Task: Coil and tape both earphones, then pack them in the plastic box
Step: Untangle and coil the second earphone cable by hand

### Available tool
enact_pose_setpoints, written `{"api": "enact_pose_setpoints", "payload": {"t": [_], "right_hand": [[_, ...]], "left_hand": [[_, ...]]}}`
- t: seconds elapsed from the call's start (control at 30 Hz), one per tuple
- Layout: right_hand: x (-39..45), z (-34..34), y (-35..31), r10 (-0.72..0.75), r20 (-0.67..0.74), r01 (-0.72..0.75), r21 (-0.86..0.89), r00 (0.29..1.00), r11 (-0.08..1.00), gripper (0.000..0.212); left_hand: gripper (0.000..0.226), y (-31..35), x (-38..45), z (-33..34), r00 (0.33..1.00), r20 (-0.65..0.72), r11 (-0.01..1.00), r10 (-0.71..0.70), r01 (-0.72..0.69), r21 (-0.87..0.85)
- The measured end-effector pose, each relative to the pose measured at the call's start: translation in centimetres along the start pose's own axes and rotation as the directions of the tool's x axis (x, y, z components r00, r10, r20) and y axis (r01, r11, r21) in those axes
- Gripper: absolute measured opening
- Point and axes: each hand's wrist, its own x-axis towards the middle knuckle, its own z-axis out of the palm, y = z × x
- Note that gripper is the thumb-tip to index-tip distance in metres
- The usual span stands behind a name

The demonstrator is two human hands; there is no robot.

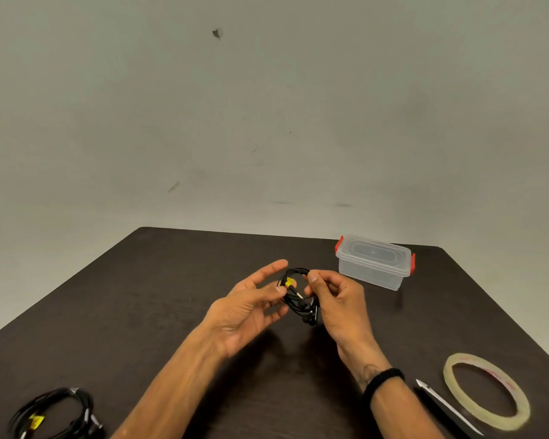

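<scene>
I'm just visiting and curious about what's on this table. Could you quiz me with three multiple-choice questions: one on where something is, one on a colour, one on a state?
1. Where does the tape roll lie?
A. near right corner of the table
B. inside the plastic box
C. far left corner

2. What colour are the clips of the plastic box?
A. blue
B. red
C. green

3. How is the box right now?
A. lid off
B. tipped on its side
C. lid on, upright

Answers: 1 A, the roll lies flat beside the knife. 2 B, red clips show at both ends. 3 C, the clear lid sits on top while the right hand grips the coiled earphone and the left hand is open beside it.
</scene>
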Motion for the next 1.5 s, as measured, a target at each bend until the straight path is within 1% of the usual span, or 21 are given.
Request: {"api": "enact_pose_setpoints", "payload": {"t": [0.1,0.2,0.23,0.27,0.33,0.37,0.4,0.43,0.5,0.57,0.63,0.7,0.77,0.83,0.93,1.07,1.2,1.27,1.33,1.37,1.5], "right_hand": [[-0.1,0.0,0.3,-0.028,0.021,0.029,-0.080,0.999,0.996,0.016],[-0.1,0.2,0.7,-0.046,0.048,0.053,-0.148,0.998,0.988,0.017],[-0.1,0.3,0.8,-0.048,0.051,0.056,-0.158,0.998,0.986,0.017],[-0.1,0.3,0.8,-0.052,0.049,0.059,-0.164,0.997,0.985,0.018],[-0.1,0.2,0.8,-0.065,0.036,0.070,-0.176,0.997,0.982,0.019],[-0.1,0.2,0.8,-0.068,0.032,0.073,-0.180,0.997,0.981,0.018],[-0.1,0.2,0.8,-0.068,0.032,0.073,-0.176,0.997,0.982,0.018],[-0.2,0.2,0.7,-0.067,0.032,0.071,-0.170,0.997,0.983,0.018],[-0.3,0.4,0.4,-0.070,0.031,0.074,-0.151,0.997,0.986,0.017],[-0.4,0.7,0.2,-0.068,0.025,0.071,-0.103,0.997,0.992,0.016],[-0.4,0.9,0.0,-0.038,0.005,0.038,-0.005,0.999,0.999,0.013],[-0.3,1.0,0.0,0.035,-0.005,-0.034,0.131,0.999,0.991,0.010],[-0.2,1.1,0.1,0.128,0.032,-0.132,0.243,0.991,0.961,0.010],[-0.3,0.9,0.2,0.191,0.108,-0.214,0.269,0.976,0.939,0.011],[-0.4,0.2,0.3,0.190,0.210,-0.217,0.118,0.959,0.969,0.019],[-0.3,-0.4,0.1,0.208,0.302,-0.197,-0.066,0.930,0.978,0.026],[-0.3,-1.0,-0.2,0.253,0.361,-0.204,-0.168,0.897,0.964,0.023],[-0.3,-1.1,-0.3,0.283,0.375,-0.249,-0.137,0.883,0.959,0.023],[-0.4,-1.1,-0.5,0.313,0.377,-0.325,-0.031,0.872,0.945,0.023],[-0.4,-1.0,-0.7,0.328,0.376,-0.365,0.030,0.867,0.930,0.022],[-0.3,-1.1,-1.2,0.372,0.385,-0.470,0.201,0.844,0.859,0.011]], "left_hand": [[0.054,-0.7,0.2,0.4,0.991,-0.053,0.984,0.123,-0.115,0.138],[0.044,-1.2,0.3,0.7,0.957,-0.125,0.946,0.261,-0.228,0.228],[0.041,-1.2,0.4,0.5,0.937,-0.140,0.917,0.319,-0.268,0.294],[0.037,-1.1,0.5,0.3,0.908,-0.146,0.859,0.394,-0.307,0.409],[0.030,-1.1,0.6,0.0,0.835,-0.111,0.677,0.539,-0.352,0.647],[0.026,-1.2,0.6,0.1,0.801,-0.103,0.611,0.589,-0.359,0.705],[0.021,-1.3,0.5,0.3,0.778,-0.112,0.594,0.618,-0.369,0.715],[0.017,-1.5,0.5,0.4,0.765,-0.133,0.607,0.630,-0.379,0.699],[0.013,-1.7,0.6,0.6,0.769,-0.204,0.688,0.606,-0.378,0.619],[0.014,-1.6,0.6,0.8,0.807,-0.275,0.813,0.523,-0.375,0.446],[0.020,-1.0,0.5,0.8,0.846,-0.299,0.889,0.442,-0.368,0.273],[0.024,-0.6,0.4,0.9,0.878,-0.295,0.926,0.376,-0.346,0.149],[0.025,-0.3,0.5,0.7,0.902,-0.305,0.951,0.306,-0.308,0.043],[0.023,-0.3,0.6,0.4,0.908,-0.338,0.964,0.246,-0.267,-0.014],[0.019,-0.2,0.7,-0.5,0.902,-0.362,0.970,0.237,-0.239,0.040],[0.025,-0.4,0.6,-1.0,0.916,-0.322,0.948,0.239,-0.148,0.283],[0.031,-0.8,0.7,-1.0,0.945,-0.291,0.952,0.152,-0.062,0.299],[0.024,-0.9,0.8,-1.1,0.948,-0.287,0.950,0.138,-0.045,0.309],[0.013,-0.8,0.9,-1.1,0.954,-0.271,0.951,0.126,-0.039,0.305],[0.013,-0.6,0.9,-1.1,0.958,-0.260,0.955,0.122,-0.041,0.295],[0.038,0.2,0.6,-0.9,0.980,-0.154,0.952,0.123,-0.073,0.297]]}}
